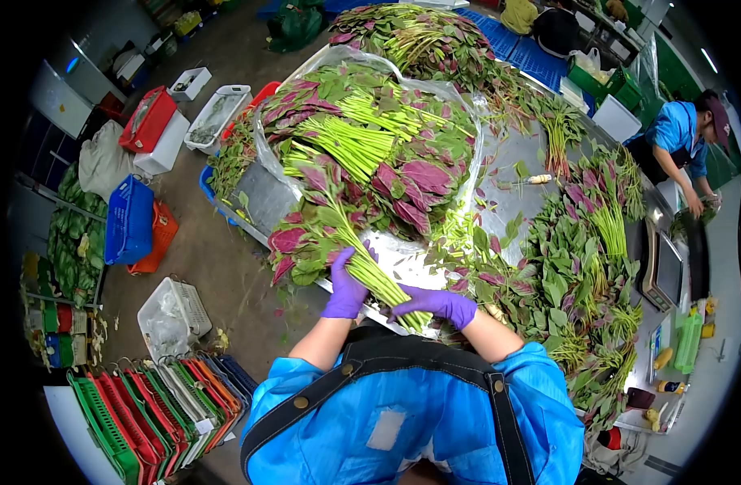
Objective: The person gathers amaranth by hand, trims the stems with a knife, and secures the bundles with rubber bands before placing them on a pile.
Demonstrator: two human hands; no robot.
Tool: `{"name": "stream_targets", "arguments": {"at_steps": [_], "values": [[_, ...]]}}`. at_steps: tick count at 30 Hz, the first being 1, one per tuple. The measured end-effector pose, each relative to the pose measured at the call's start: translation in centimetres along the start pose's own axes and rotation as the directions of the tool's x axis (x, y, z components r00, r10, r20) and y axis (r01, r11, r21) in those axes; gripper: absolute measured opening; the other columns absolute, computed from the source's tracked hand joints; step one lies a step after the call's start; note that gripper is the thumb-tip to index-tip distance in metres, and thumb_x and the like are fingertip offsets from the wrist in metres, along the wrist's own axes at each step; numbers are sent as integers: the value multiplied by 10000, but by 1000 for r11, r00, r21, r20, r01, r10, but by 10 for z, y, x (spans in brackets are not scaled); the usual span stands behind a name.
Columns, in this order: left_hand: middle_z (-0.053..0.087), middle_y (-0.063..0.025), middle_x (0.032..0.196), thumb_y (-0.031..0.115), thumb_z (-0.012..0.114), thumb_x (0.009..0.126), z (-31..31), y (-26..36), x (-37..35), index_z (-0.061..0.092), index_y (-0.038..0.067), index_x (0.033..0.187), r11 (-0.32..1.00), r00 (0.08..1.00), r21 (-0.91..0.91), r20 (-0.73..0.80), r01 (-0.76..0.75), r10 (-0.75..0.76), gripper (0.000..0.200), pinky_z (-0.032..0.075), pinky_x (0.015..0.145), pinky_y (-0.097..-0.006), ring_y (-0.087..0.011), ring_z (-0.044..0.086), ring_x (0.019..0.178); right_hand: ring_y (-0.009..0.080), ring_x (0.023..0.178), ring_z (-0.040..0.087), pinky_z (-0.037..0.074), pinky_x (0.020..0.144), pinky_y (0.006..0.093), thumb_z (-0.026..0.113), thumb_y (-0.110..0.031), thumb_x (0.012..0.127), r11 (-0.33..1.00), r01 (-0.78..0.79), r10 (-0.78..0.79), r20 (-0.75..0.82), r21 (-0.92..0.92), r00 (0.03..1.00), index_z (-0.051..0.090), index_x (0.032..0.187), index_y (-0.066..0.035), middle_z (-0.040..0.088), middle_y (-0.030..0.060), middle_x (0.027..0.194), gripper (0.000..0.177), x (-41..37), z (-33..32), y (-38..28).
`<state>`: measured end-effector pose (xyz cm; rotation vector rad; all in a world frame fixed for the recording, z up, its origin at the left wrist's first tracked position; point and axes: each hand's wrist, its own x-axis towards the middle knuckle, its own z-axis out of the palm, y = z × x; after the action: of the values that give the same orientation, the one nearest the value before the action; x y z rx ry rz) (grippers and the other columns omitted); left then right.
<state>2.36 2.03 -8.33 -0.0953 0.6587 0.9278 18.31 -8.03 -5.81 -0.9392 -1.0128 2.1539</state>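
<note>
A bunch of red amaranth lies slantwise across both my hands, its purple-green leaves to the upper left and its pale stem ends to the lower right. My left hand, in a purple glove, is closed round the middle of the stems. Near the cut ends, my right hand, gloved alike, grips the same stems. Just beyond, a large clear plastic bag stands wide, heaped with amaranth bundles. Loose leaves and stem bits are strewn over the metal table beside it.
More amaranth is piled at the far end and along the right side. A small light-handled tool lies on the table. A scale sits further right, near a co-worker. Crates and stacked baskets stand left.
</note>
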Motion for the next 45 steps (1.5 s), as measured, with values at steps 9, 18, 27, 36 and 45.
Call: {"name": "stream_targets", "arguments": {"at_steps": [9,18,27,36,45], "values": [[569,-90,1032,201,628,786,-22,-4,-56,517,69,1117,562,891,773,-10,295,-454,374,430,848,-346,-209,544,959,129,623,578,476,542,245,645,-63,678,955,-107,164,-195,275,967,506,1088,2,603,82,811,438,-41,-36,49],[316,-132,1362,219,729,584,42,-35,-36,341,144,1325,-598,470,-78,542,-798,-697,840,208,1033,-498,-318,311,1254,153,641,588,478,598,261,661,-44,675,967,-161,195,-170,197,966,539,995,34,613,94,787,351,-42,-31,29],[629,-116,854,190,666,611,47,-72,-1,391,137,1293,-481,469,63,357,-875,-807,738,470,620,-386,-295,595,659,124,697,585,468,626,267,605,-340,810,992,-42,-2,-352,-117,936,609,919,-30,623,32,731,329,-51,-53,41],[616,-128,740,234,681,604,94,-40,-10,589,119,891,-608,636,244,498,-755,-590,323,470,598,-400,-326,599,694,349,799,586,464,681,414,632,-237,638,337,-738,-364,-804,-585,470,584,841,-50,610,183,803,280,-134,-72,107],[635,-145,804,291,716,588,111,-40,25,627,111,914,-539,750,529,542,-655,-380,382,485,662,-395,-320,611,753,129,690,568,446,622,279,598,-106,719,979,199,-133,-868,-40,479,548,875,-16,602,48,736,187,-149,-57,92]]}}
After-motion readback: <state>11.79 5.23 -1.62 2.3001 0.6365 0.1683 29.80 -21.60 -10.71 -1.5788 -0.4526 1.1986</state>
